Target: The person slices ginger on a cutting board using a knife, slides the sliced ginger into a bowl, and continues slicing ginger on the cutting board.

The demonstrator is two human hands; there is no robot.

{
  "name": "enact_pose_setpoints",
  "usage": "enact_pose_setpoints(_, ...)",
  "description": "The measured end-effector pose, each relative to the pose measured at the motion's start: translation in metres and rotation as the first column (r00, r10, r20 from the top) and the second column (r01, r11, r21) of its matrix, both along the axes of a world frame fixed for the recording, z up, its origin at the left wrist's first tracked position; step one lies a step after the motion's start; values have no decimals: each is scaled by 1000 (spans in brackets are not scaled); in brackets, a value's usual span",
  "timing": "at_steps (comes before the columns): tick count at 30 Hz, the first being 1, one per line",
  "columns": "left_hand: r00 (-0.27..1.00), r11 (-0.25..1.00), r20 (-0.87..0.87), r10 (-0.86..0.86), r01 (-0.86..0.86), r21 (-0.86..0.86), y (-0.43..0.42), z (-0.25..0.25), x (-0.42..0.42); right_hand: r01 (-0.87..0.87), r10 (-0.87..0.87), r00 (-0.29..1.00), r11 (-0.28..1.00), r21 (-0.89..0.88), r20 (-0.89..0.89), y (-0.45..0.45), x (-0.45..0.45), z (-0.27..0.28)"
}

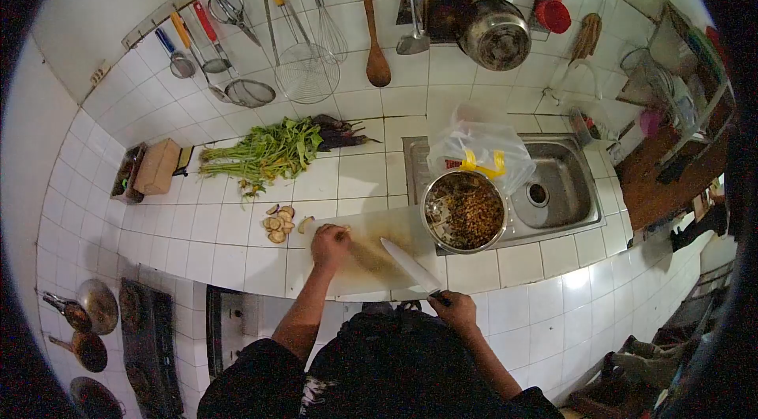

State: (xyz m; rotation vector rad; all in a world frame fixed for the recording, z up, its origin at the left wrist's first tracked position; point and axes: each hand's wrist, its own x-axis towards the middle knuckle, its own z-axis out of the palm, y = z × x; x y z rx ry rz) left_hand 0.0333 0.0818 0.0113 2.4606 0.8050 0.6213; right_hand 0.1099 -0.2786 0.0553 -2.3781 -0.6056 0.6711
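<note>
My right hand [454, 310] grips the black handle of a kitchen knife [407, 263], near the counter's front edge. Its blade slants up and left over a pale translucent cutting board [412, 223]. At the board's left side is my left hand [329, 245], fingers curled together around something small that I cannot make out. Just beyond it, on the tiles, sits a small heap of pale slices with dark purple skin [279, 223], like eggplant. One loose slice [305, 224] lies between the heap and the board. Right of the board stands a metal bowl [464, 211] holding brown, grainy food.
Leafy greens [268, 152] and dark purple eggplants [341, 133] lie along the back of the counter. A plastic bag [482, 143] rests over the steel sink [580, 174] behind the bowl. Utensils and pans [496, 32] hang on the wall. A stove [146, 340] is at lower left.
</note>
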Motion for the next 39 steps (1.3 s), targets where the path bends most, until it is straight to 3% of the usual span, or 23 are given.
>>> enact_pose_setpoints(2, 997, 998, -66, 43, -40, 58, 18, -5, -6, 0, 0, 1000, 1000, -4, -26, 0, 1, 1)
enact_pose_setpoints(3, 1000, 994, 8, 19, -20, 105, 22, -6, -9, 3, -3, 1000, 1000, -8, -4, 1, 1, 2)
enact_pose_setpoints(7, 997, 995, -61, 49, -43, 88, 22, -1, -9, -12, 12, 999, 1000, -9, 30, 3, 2, 12)
enact_pose_setpoints(10, 998, 975, 67, 3, -18, 222, 4, 2, 0, -27, 25, 999, 998, 49, 33, 1, 5, -5)
enact_pose_setpoints(12, 956, 932, 21, -292, 280, 228, -7, -8, 13, -29, 27, 999, 999, 44, 40, 2, 5, -2)
enact_pose_setpoints(13, 958, 935, 21, -287, 275, 225, -18, -2, 18, -29, 27, 999, 999, 41, 47, 2, 5, -1)
enact_pose_setpoints(15, 877, 863, -105, -469, 480, 156, -37, 15, 28, -11, 10, 1000, 998, 59, 28, 3, 5, -6)
enact_pose_setpoints(19, 848, 844, -128, -514, 527, 102, -41, -4, 39, 35, -27, 998, 988, 150, -59, 0, 7, -13)
enact_pose_setpoints(22, 886, 901, -238, -399, 427, 80, -48, 2, 40, 61, -37, 989, 984, 167, -141, 2, 5, 3)
enact_pose_setpoints(25, 913, 921, -167, -372, 386, 60, -57, 4, 35, 35, -7, 977, 991, 128, -214, 8, 6, -12)
enact_pose_setpoints(27, 966, 966, -15, -257, 257, 17, -67, -1, 33, 12, 11, 979, 993, 114, -203, 12, 4, -15)
enact_pose_setpoints(32, 975, 975, 18, -219, 219, 22, -70, -9, 31, -72, 81, 967, 996, 44, -243, 25, 2, -9)
enact_pose_setpoints(34, 978, 978, 17, -206, 206, 37, -72, -7, 29, -88, 115, 975, 986, 141, -190, 27, 0, -9)
enact_pose_setpoints(39, 982, 982, 36, -188, 187, 20, -72, -13, 31, -138, 152, 979, 985, 106, -139, 31, -3, -8)
